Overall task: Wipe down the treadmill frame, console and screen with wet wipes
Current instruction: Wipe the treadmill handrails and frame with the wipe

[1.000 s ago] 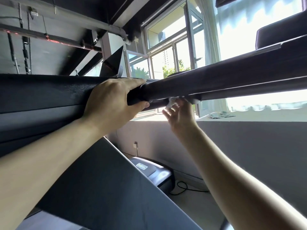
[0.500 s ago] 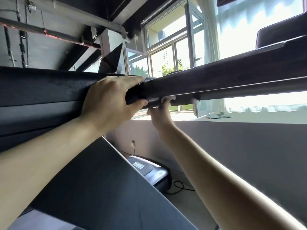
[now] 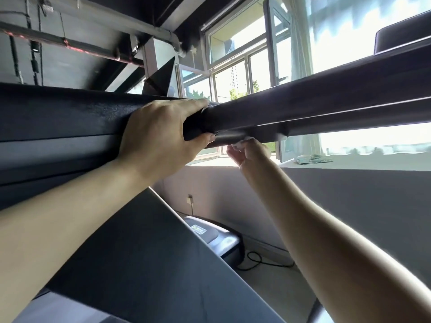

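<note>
Your wet wipe [image 3: 240,143] shows only as a small white crumpled wad, bunched up and mostly hidden in your fingers, pressed against the underside of the dark handrail bar [image 3: 326,106]. The bar itself is matte black with a finely grained surface. It runs from the wide dark console panel [image 3: 58,117] at its left end up and away to the right, with a lighter ridge along its lower edge. Your right hand [image 3: 248,153] reaches up from below the bar, its fingers curled round the wipe and pinching it against the bar's underside. Your left hand [image 3: 158,138] grips the bar where it meets the console panel, with the fingers wrapped over the top and the thumb hooked underneath. Below the bar, the slanted black frame upright [image 3: 140,252] crosses the lower part of the view. Further below sit the grey motor cover [image 3: 210,231] and a black cable [image 3: 256,261] on the floor. Behind the bar is a bright window [image 3: 235,73], with a cloth [image 3: 312,159] on its sill. Half a second ago your right hand sat tight against your left thumb under the bar with the wipe hidden. It has since slid right along the underside, and the wad now peeks out. Your left hand has kept the same grip.
</note>
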